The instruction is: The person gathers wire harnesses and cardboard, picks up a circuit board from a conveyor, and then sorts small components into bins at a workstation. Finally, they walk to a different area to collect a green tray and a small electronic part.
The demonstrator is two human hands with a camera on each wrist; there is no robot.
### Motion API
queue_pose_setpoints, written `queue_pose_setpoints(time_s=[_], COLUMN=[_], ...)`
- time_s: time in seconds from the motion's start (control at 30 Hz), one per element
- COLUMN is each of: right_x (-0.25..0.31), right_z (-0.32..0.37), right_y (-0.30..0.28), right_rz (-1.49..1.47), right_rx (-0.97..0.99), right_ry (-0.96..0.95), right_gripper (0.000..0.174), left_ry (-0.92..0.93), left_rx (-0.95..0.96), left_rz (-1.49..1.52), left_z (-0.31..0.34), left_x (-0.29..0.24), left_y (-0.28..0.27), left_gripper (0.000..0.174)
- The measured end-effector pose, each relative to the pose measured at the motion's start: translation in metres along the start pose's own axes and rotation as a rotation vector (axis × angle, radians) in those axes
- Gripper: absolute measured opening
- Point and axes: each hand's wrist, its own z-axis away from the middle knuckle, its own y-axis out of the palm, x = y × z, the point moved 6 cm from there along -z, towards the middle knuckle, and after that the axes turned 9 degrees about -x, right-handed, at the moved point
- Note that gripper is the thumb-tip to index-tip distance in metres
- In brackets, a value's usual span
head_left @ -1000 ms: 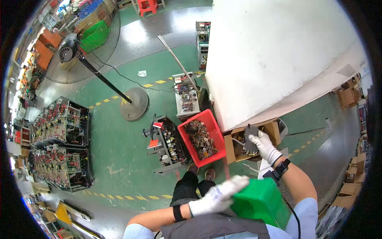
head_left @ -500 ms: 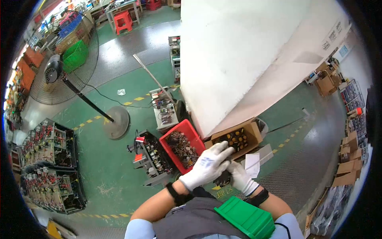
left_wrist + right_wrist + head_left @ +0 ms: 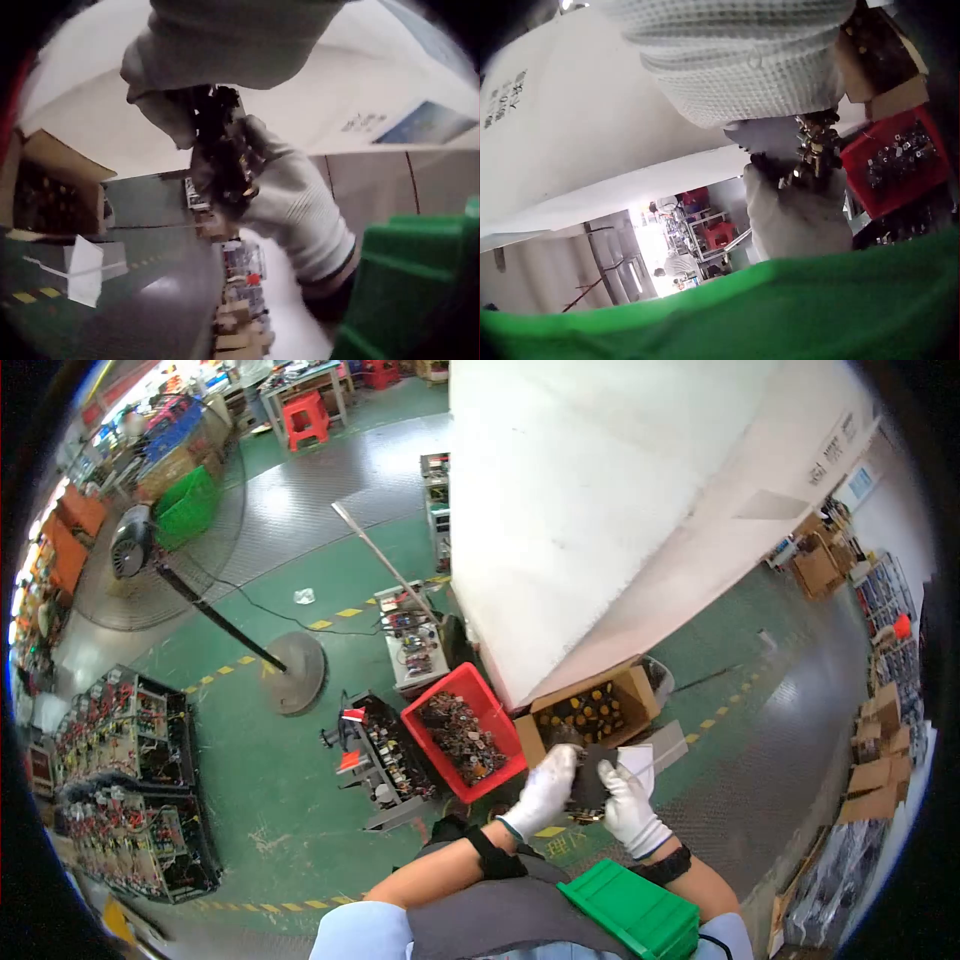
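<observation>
Both hands wear white knitted gloves and hold one dark grey, plate-like part [image 3: 593, 778] in front of the body. Small brass-coloured metal pieces [image 3: 817, 146] stick out along one edge of it. My left hand [image 3: 545, 792] grips its left side; my right hand [image 3: 630, 810] grips the opposite side, thumb over the flat face. In the left wrist view the right hand [image 3: 289, 199] wraps the part's lower end. Just beyond the hands stands an open cardboard box [image 3: 642, 690] holding several dark, yellow-topped pieces.
A green plastic bin [image 3: 635, 910] sits against the body below the right forearm. Left of the cardboard box is a red bin [image 3: 510, 732] of small loose parts. Opened electronic units [image 3: 385, 760] and a fan's round base [image 3: 295, 672] stand farther left. A large white box [image 3: 600, 510] rises ahead.
The right hand has brought the dark part from over the cardboard box back towards the body. My left hand has left the green bin's side and joined it on the part. The head view has shifted.
</observation>
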Motion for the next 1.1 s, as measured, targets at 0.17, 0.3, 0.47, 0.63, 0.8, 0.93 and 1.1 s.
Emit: queue_pose_setpoints(time_s=[0.17, 0.3, 0.47, 0.63, 0.8, 0.93, 1.1], right_x=[0.000, -0.005, 0.005, -0.036, -0.024, 0.022, 0.008], right_z=[-0.006, -0.014, -0.021, -0.028, -0.014, 0.000, 0.003], right_y=[0.027, 0.032, 0.043, 0.036, 0.044, 0.016, -0.019], right_rz=[0.046, 0.483, 0.822, 0.896, 0.387, 0.477, 0.193], right_rx=[0.065, 0.152, 0.219, 0.535, 0.263, -0.094, -0.295], right_ry=[0.039, -0.014, 0.025, 0.028, -0.059, 0.045, 0.071], right_gripper=[0.030, 0.046, 0.065, 0.040, 0.035, 0.042, 0.040], left_ry=[-0.233, -0.221, -0.417, -0.478, -0.462, -0.864, -0.953], left_rx=[0.069, 0.068, 0.439, 0.468, 0.338, -0.129, -0.391], left_rz=[0.276, 0.125, 0.538, 0.464, 0.328, 0.397, 0.381], left_z=[-0.012, -0.008, 0.013, 0.023, 0.013, 0.005, -0.007], left_x=[0.000, 0.003, -0.007, -0.005, 0.010, 0.062, 0.137], left_y=[-0.012, -0.031, -0.040, -0.050, -0.051, -0.101, -0.128], left_gripper=[0.042, 0.038, 0.037, 0.043, 0.044, 0.047, 0.049])
